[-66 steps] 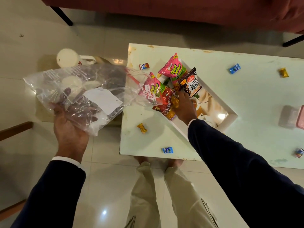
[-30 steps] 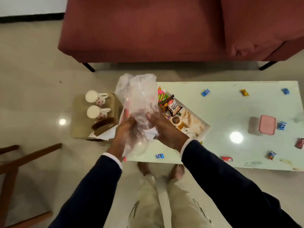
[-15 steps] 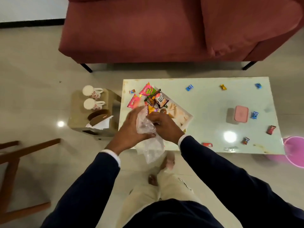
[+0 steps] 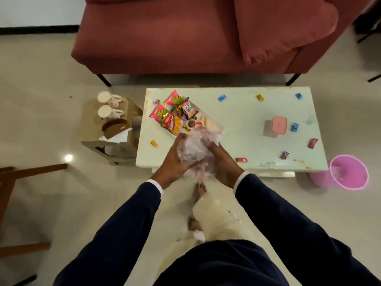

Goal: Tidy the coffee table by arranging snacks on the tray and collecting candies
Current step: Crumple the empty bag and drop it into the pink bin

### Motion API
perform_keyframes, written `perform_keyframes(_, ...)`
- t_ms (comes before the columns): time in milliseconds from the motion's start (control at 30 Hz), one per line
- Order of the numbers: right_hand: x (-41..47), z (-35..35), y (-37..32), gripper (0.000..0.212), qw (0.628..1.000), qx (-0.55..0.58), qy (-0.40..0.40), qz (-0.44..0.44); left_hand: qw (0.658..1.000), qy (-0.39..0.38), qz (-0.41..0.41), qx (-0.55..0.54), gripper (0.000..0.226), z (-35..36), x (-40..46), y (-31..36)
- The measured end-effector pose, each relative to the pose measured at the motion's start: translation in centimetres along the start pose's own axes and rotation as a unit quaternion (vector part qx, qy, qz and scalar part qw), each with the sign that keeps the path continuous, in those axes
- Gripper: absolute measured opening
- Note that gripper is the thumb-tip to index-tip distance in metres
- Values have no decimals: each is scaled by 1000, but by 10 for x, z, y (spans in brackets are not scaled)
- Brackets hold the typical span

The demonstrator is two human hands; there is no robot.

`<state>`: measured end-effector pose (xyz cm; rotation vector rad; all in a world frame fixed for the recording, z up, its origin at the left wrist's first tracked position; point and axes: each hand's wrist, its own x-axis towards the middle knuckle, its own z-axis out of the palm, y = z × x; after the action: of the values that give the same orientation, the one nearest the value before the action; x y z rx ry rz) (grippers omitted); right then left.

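Both hands press a crumpled clear plastic bag point(image 4: 195, 149) between them over the table's near edge. My left hand point(image 4: 173, 162) cups it from the left and my right hand point(image 4: 223, 164) from the right. Behind the bag a white tray point(image 4: 214, 125) lies on the pale green coffee table point(image 4: 243, 124), holding several snack packets point(image 4: 172, 113). Wrapped candies are scattered over the tabletop: a yellow one point(image 4: 153, 143) at the left, a blue one point(image 4: 222, 97) at the back, a red one point(image 4: 241, 160) near the front edge, and others to the right.
A pink-lidded box point(image 4: 276, 126) stands on the table's right half. Left of the table is a low stand point(image 4: 111, 129) with two mugs point(image 4: 109, 106). A pink bin point(image 4: 348, 172) sits on the floor at the right, a red sofa point(image 4: 185, 38) behind, a wooden chair point(image 4: 12, 203) at the far left.
My right hand left the tray and joined my left on the bag, which went from spread out to crumpled into a ball. My view pulled back from the table.
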<state>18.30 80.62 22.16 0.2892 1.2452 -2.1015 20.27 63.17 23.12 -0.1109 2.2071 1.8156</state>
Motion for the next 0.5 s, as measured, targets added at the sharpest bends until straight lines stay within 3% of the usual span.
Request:
perform_keyframes(100, -40, -22, 11, 43, 983, -87, 127, -104, 993, -88, -13, 78, 76, 42, -31, -3)
perform_keyframes(200, -75, -60, 7, 36, 962, -144, 198, -122, 961, -94, 18, 260, 108, 65, -42, 6)
perform_keyframes(300, -104, -95, 3, 46, 967, -155, 195, -55, 940, -123, 141, 286, 127, 106, -45, 26)
perform_keyframes(367, -125, -117, 0, 56, 979, -129, 159, -21, 916, -176, 196, 301, 125, 149, -40, 38)
perform_keyframes(500, -180, -185, -25, 37, 995, -2, 99, -16, 901, -228, 179, 324, 102, 245, -19, 50)
